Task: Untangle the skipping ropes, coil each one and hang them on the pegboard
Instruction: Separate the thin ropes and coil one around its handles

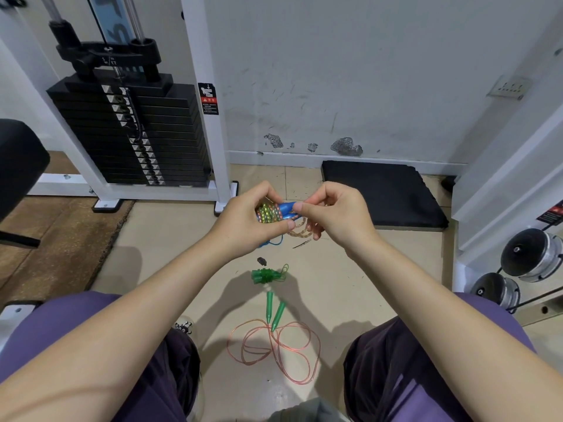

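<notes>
With the coiled rope (269,213) gripped in the left hand (246,222) and its blue handle (288,207) pinched by the right hand (333,216), the coil could be sprung loose if the pinch slips.

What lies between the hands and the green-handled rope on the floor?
Nothing visible. The green-handled rope lies on bare floor below both hands. The left hand and right hand are both busy gripping the blue-handled rope. No pegboard is in view.

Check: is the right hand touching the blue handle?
Touching. The head view shows the right hand pinching the end of the blue handle between thumb and forefinger, with no gap, while the left hand grips the coiled rope.
</notes>
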Demonstrator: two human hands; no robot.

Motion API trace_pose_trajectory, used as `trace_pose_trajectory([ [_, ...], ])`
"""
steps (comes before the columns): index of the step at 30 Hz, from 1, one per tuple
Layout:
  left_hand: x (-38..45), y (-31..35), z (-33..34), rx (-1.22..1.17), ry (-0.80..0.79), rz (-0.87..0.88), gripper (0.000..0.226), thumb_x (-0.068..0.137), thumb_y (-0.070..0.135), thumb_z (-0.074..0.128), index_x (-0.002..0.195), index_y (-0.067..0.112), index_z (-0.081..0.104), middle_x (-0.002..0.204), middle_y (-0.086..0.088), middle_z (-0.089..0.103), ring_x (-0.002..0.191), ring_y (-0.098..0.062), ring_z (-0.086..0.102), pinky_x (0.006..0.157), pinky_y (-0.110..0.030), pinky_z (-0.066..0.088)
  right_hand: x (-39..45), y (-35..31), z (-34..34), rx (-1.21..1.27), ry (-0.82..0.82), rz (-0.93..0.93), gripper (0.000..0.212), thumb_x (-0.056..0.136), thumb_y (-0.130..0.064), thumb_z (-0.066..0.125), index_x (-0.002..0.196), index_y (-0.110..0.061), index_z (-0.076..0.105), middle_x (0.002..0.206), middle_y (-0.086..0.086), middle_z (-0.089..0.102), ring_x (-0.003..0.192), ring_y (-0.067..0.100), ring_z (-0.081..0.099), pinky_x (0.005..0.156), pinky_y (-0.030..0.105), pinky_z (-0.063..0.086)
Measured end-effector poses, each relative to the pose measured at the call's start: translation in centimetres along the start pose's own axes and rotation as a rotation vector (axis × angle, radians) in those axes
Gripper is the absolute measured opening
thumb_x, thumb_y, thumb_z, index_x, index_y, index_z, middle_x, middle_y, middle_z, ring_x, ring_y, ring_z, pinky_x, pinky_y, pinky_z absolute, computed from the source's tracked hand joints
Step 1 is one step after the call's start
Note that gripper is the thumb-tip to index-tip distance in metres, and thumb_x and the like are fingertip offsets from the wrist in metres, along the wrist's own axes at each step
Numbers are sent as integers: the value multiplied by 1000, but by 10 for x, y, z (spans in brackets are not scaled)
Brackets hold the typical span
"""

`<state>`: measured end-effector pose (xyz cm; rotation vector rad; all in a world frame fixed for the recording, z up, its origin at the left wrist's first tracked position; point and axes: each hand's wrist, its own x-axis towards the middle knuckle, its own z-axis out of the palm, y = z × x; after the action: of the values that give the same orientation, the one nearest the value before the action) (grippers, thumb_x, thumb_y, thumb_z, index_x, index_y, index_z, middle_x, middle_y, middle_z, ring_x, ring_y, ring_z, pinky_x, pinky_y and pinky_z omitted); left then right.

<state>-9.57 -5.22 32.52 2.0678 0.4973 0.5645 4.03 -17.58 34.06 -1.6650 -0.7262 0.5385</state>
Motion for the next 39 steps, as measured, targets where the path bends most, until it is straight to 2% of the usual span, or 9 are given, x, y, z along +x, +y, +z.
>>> trace_pose_trajectory([
  [8, 0, 2, 5, 31, 19, -11, 37, 74, 31, 86, 85, 31, 51, 79, 3, 63, 63, -10, 46, 57, -26, 37, -3, -1, 10, -123, 36, -49, 22, 81, 5, 65, 76, -11, 52, 56, 11, 52, 44, 28, 56, 41, 37, 47],
  [13, 2, 0, 0, -4, 36, -46, 36, 74, 33, 87, 85, 30, 53, 74, 10, 58, 61, -3, 47, 56, -21, 35, -2, -3, 5, -38, -26, -36, 16, 81, -3, 77, 77, -4, 61, 58, 11, 60, 48, 20, 60, 45, 29, 48],
  [18, 5, -2, -5, -63, 35, -126, 35, 74, 36, 86, 88, 31, 54, 85, -6, 68, 70, -18, 59, 51, -27, 36, -2, -3, 2, 58, -143, 13, 7, 83, 1, 74, 89, 2, 71, 72, 13, 68, 61, 26, 62, 60, 37, 58],
  [23, 3, 2, -8, -168, -10, -105, 39, 67, 43, 87, 87, 32, 56, 87, -15, 69, 67, -23, 62, 49, -21, 37, 2, -1, -1, 68, -99, 42, 19, 79, -6, 78, 92, -7, 64, 72, 5, 55, 58, 12, 54, 49, 24, 48],
  [25, 2, 3, -9, -228, -31, -116, 40, 62, 49, 86, 86, 34, 57, 82, -12, 68, 68, -29, 63, 49, -23, 38, 4, 0, -4, 110, -184, 109, 31, 81, -13, 78, 107, -10, 62, 87, 3, 57, 72, 10, 59, 60, 25, 51],
  [27, 1, 5, -9, -305, -68, -126, 41, 61, 50, 86, 85, 32, 59, 69, -2, 63, 55, -16, 57, 45, -23, 39, 4, 0, -7, 216, -355, 172, 34, 85, -17, 73, 115, -6, 63, 95, 3, 64, 81, 13, 64, 73, 28, 53],
  [29, 2, 5, -7, -390, -83, -153, 42, 60, 49, 87, 86, 30, 59, 67, -4, 61, 49, -16, 51, 40, -24, 37, 2, -2, -7, 256, -453, 185, 36, 84, -25, 70, 110, -1, 65, 83, 3, 67, 74, 16, 64, 72, 29, 53],
  [32, 3, 5, -7, -501, -61, -212, 49, 60, 45, 88, 92, 22, 58, 72, -14, 64, 54, -25, 49, 38, -23, 34, 1, -3, -6, 306, -402, 190, 32, 80, -30, 70, 97, -4, 67, 71, 6, 64, 63, 18, 59, 60, 26, 52],
  [39, 4, 5, -11, -586, -51, -221, 43, 71, 29, 82, 98, 14, 53, 79, -9, 74, 63, -25, 70, 35, -21, 33, 7, -3, -9, 558, -327, 329, 10, 92, -11, 61, 86, -3, 65, 67, 5, 59, 56, 12, 60, 57, 21, 54],
])
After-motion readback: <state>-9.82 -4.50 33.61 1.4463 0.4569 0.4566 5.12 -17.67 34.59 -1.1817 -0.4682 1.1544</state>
